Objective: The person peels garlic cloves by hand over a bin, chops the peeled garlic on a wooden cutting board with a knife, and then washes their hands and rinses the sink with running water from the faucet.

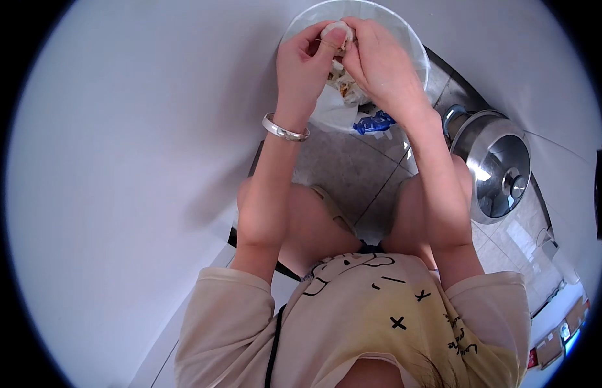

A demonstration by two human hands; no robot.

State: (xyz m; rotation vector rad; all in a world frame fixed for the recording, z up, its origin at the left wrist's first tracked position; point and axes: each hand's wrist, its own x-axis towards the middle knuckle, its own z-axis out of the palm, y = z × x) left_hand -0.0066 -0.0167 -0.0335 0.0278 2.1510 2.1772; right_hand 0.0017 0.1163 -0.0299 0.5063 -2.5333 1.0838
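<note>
Grey floor tiles point(352, 158) lay around a pale bin point(415, 48) of scraps point(349, 90), with a lidded metal pot point(501, 171) to its right. Over the bin, the left hand point(304, 64) and right hand point(382, 64) together gripped a small whitish lump point(337, 26) in their fingers.

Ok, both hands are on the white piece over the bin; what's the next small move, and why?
Probably a small peel with the left hand thumb, keeping the white piece above the bin: that thumb lies on it, the right hand grips its other side, and pale scraps lie below.
</note>
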